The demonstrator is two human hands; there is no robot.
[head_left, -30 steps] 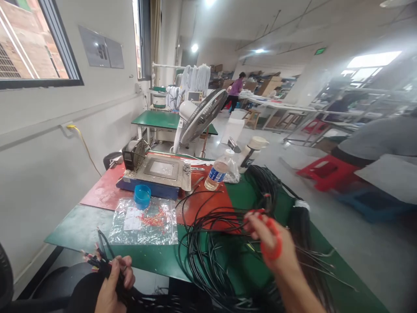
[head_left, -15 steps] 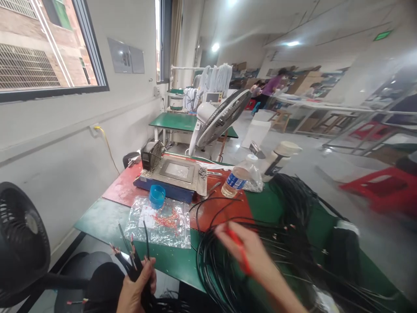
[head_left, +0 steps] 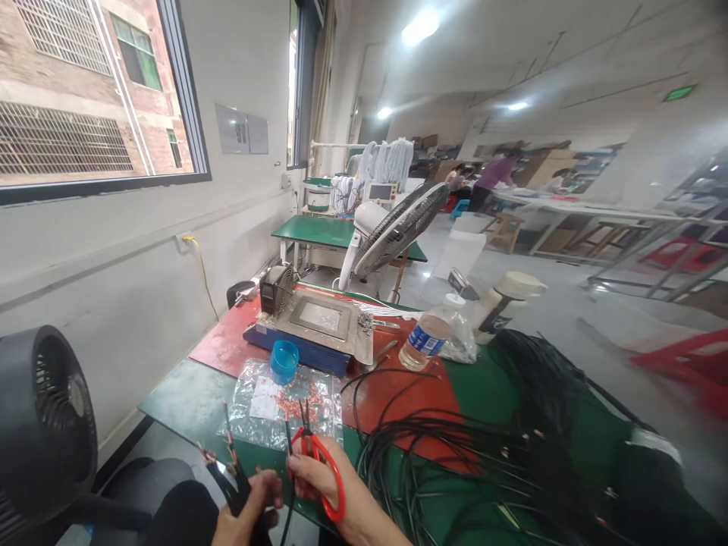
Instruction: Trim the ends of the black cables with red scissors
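My left hand (head_left: 258,500) is closed around a bundle of black cables (head_left: 234,491), whose stripped ends show thin coloured wires and copper. Close beside it, my right hand (head_left: 327,474) has red-handled scissors (head_left: 340,497) hooked in its grip, blades pointing up and slightly apart. Between thumb and fingers of that same hand is a single black cable (head_left: 289,438), its end standing upright. Beyond the hands lies a clear plastic bag (head_left: 242,425) with small red and orange bits (head_left: 290,406) scattered on it.
A blue cup (head_left: 283,364) stands before a hot-plate-like device (head_left: 301,345) with a small fan. A bottle (head_left: 424,345) and a jug (head_left: 506,307) stand farther right. Heaped black cables (head_left: 409,455) cover the table's right side. A black fan (head_left: 51,425) is at left.
My right hand, with the red scissors, has come left from over the cable heap to beside my left hand. It now holds one cable. The camera view has shifted slightly.
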